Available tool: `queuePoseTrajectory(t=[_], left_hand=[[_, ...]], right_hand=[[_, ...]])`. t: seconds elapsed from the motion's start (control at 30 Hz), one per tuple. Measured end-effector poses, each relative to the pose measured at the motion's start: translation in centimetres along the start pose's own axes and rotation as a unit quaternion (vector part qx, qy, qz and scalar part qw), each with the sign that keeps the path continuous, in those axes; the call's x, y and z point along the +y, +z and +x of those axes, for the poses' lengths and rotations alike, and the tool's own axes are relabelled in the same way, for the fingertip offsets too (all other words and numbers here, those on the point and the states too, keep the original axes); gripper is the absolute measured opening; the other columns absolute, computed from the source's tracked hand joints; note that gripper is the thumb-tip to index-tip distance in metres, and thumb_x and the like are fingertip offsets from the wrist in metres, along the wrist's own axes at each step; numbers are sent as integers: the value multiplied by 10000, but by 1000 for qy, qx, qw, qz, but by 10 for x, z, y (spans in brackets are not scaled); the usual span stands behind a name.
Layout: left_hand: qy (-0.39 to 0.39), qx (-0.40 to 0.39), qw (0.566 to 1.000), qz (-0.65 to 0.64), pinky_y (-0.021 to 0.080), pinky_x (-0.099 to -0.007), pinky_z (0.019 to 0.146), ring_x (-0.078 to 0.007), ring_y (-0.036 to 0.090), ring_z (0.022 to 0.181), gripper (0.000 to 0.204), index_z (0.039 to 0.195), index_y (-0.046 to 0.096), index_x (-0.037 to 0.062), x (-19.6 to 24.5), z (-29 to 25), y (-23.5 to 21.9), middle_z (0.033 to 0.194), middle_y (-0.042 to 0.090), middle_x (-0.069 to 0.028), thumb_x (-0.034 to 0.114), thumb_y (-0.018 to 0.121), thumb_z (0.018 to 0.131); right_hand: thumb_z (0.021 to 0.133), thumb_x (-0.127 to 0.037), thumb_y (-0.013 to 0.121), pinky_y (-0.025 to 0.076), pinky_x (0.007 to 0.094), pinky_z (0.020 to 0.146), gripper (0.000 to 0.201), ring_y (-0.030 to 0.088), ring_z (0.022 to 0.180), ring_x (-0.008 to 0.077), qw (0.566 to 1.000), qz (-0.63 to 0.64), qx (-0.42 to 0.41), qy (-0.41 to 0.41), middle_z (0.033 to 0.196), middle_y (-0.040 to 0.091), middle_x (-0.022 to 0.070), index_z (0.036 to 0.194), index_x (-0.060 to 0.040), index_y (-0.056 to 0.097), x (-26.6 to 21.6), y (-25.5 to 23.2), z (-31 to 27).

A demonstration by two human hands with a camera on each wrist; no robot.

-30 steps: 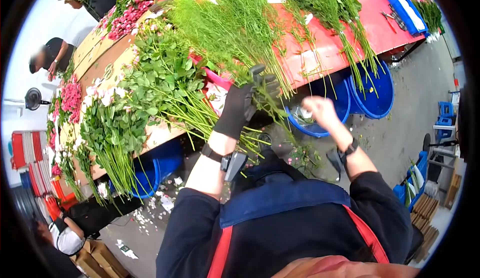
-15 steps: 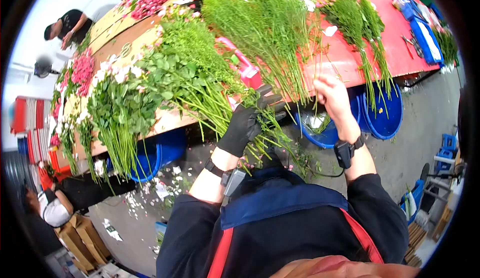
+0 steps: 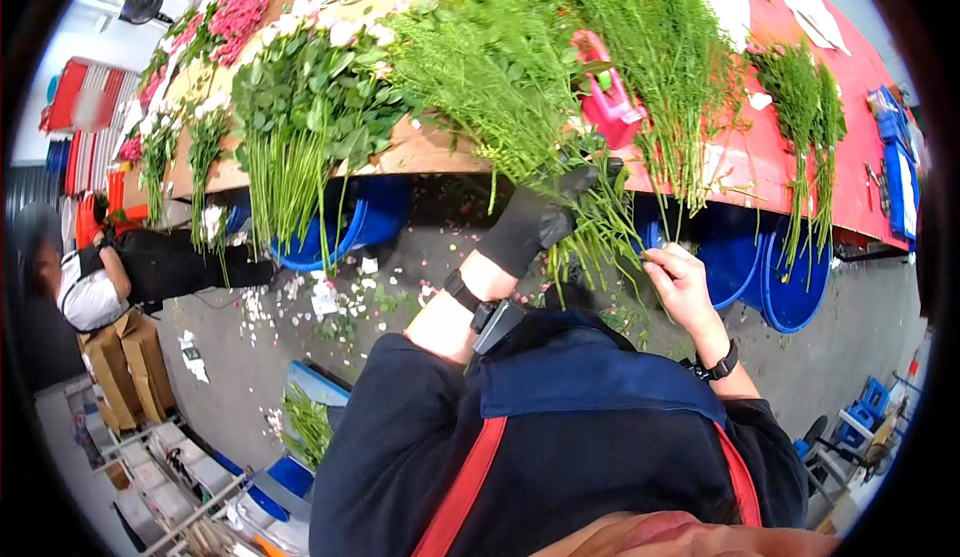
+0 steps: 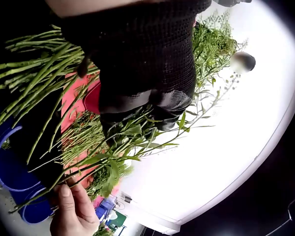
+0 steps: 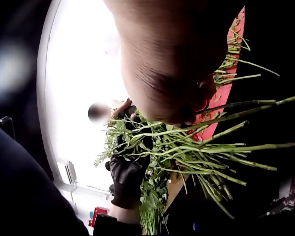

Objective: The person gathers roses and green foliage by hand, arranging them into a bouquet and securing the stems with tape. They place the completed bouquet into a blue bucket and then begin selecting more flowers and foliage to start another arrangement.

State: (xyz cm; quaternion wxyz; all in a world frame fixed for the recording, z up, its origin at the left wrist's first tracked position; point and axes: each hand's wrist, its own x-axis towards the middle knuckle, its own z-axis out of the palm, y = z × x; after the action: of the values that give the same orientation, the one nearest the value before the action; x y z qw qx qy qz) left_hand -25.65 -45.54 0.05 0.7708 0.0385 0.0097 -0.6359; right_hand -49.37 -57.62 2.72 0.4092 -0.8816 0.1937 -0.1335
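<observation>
The black-gloved left hand grips a leafy bunch of green stems by its middle, the cut ends pointing down toward the body. In the left wrist view the glove wraps round thin leafy stems. The bare right hand is just right of the bunch, thumb and forefinger pinching a stem; in the left wrist view this hand pinches the stem's lower part. The right wrist view has stem ends fanning out beside the right hand, whose fingertips are in shadow.
White-flowered stems and feathery greens lie along the table, with a pink object between bunches. Blue buckets stand beneath the edge. Another person is at the left; petals litter the floor.
The view has turned, shifting the table scene right. The right hand has come down from above the stems to pinch one beside the bunch; the left hand still grips its stems.
</observation>
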Motion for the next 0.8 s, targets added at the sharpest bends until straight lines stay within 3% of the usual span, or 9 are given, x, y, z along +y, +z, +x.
queuePoseTrajectory(t=[0.07,0.13,0.23,0.3,0.4,0.57,0.63,0.7,0.8], left_hand=[[32,-155,987,-40,466,-325,959,-240,577,1079,411,1255,476,-61,0,-5,-34,1186,583,-171,223,333,995],[-42,-33,992,-114,497,-378,923,-250,602,996,397,1248,484,-34,7,-15,-69,1116,596,-157,244,368,989],[108,36,993,37,499,-434,926,-273,606,1009,379,1259,488,19,1,-23,-18,1122,596,-156,256,356,995],[135,56,972,186,491,-427,927,-273,598,1037,365,1256,491,23,5,-46,-11,1132,597,-141,246,397,982],[128,27,802,583,476,-398,907,-263,573,1083,369,1275,486,30,25,-87,4,1151,589,-150,191,469,943],[55,42,968,241,421,-375,1006,-253,452,1265,590,1385,399,59,55,-135,-8,1314,507,-148,32,593,827],[41,35,874,482,398,-377,1037,-276,412,1301,618,1416,327,53,68,-159,-58,1355,464,-151,92,594,860],[104,92,982,127,451,-411,975,-294,496,1205,542,1376,395,27,67,-155,-6,1330,493,-141,240,586,916],[180,151,966,107,503,-426,833,-178,520,735,419,1239,523,49,94,-158,-19,804,510,-10,324,575,926]], right_hand=[[774,5,670,431,293,571,107,541,622,194,999,-25,-25,5,705,569,82,881,0,667,-7,7,5],[803,-24,650,480,303,771,287,606,847,199,999,14,-38,6,928,634,100,1089,-11,618,-6,16,8],[846,-105,650,454,355,950,523,604,1044,227,984,163,-15,74,1130,626,142,1312,26,451,-39,43,17],[854,-126,650,505,333,780,492,645,874,214,992,43,-49,107,943,653,161,1276,43,463,-74,58,30],[892,-143,606,479,334,578,312,610,626,215,995,18,-37,96,710,595,151,1140,35,543,-74,82,34],[902,-211,583,497,382,590,268,623,658,334,999,-28,-4,24,766,616,187,1052,11,572,-99,104,48],[890,-276,593,507,415,595,335,622,670,350,986,-132,-64,-81,810,624,189,1073,1,546,-100,124,45],[890,-291,588,507,437,595,362,621,693,372,967,-146,-195,-78,851,631,173,1128,-29,510,-100,146,33],[883,-312,595,506,421,671,335,623,806,339,961,-96,-249,-73,905,639,155,1061,-30,561,-111,157,46]])
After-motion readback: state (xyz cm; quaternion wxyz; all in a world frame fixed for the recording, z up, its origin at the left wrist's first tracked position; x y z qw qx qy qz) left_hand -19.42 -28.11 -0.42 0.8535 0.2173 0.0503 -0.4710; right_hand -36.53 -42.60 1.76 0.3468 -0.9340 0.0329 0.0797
